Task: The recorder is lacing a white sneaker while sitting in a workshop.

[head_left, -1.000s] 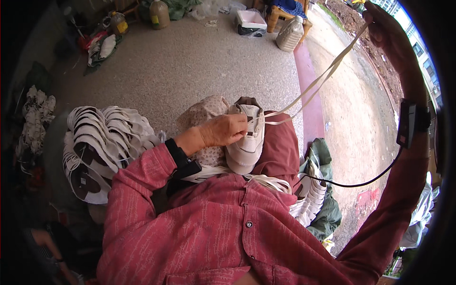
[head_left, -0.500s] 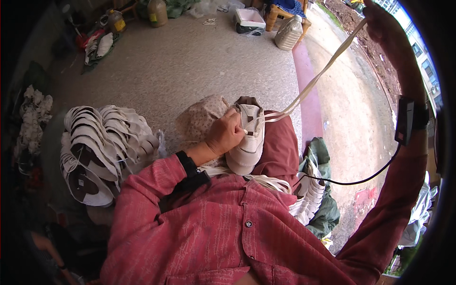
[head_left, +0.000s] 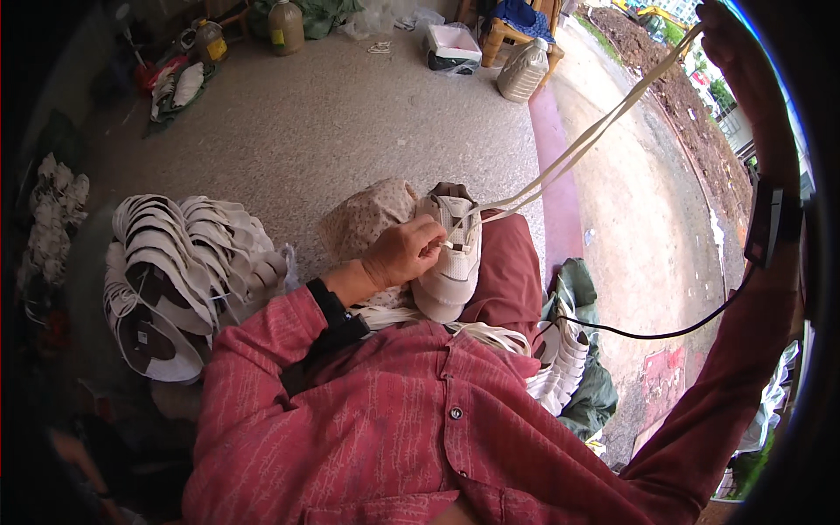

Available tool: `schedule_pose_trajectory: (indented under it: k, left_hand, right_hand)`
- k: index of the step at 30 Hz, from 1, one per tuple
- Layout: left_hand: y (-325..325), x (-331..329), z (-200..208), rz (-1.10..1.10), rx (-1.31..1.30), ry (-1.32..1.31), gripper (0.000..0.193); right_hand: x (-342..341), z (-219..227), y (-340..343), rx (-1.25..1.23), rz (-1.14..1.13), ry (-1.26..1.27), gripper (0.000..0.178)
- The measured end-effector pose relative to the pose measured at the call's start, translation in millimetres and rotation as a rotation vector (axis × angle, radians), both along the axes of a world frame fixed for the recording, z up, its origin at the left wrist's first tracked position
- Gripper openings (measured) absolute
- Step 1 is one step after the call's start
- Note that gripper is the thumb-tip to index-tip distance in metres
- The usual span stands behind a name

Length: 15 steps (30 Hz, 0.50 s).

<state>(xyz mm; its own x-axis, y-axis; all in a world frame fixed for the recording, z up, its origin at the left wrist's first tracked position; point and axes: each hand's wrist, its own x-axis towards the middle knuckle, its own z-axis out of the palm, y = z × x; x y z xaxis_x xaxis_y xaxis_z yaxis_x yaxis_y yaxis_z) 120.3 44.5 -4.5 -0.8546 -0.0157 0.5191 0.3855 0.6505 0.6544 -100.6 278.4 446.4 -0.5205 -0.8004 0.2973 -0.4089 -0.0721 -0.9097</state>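
Head view, and the main worry for me is that pale lace (head_left: 595,140). It runs as two long strands from the shoe (head_left: 444,290) way up to the right hand (head_left: 733,54), with a bit of sag and a twist in it. My guess: one hard yank from up there could drag the shoe sideways, since it's only sitting on the lap between a flowery cloth (head_left: 372,214) and the dark red trouser leg (head_left: 503,267). The strands could also snarl where they cross, or end up uneven if one side takes more tension. And there's a bunch of loose laces (head_left: 500,339) right by the toe, so catching one of those by mistake seems possible. The black cable (head_left: 665,335) off the right wrist might snag too if that arm swings wide.

Grip-wise: left hand (head_left: 401,255) has its fingers curled in, thumb and fingertips pinched together over the eyelets, with what looks like a short bit of the lace nipped there, though the knuckles hide part of it. Right grip is closed around the far end of the strands, no real gap I can see, but it's dark and cut off by the frame's edge so finger detail is iffy.
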Motion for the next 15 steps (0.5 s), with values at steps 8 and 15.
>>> schedule_pose_trajectory:
  k: [8, 15]
  left_hand:
    - [-8, -14, 3, -0.151, -0.249, 0.235, 0.011]
    - [3, -10, -14, -0.016, -0.293, 0.222, 0.016]
  right_hand:
    - [28, -38, -11, -0.093, -0.278, 0.178, 0.012]
    - [33, -52, -17, -0.089, -0.350, 0.182, 0.013]
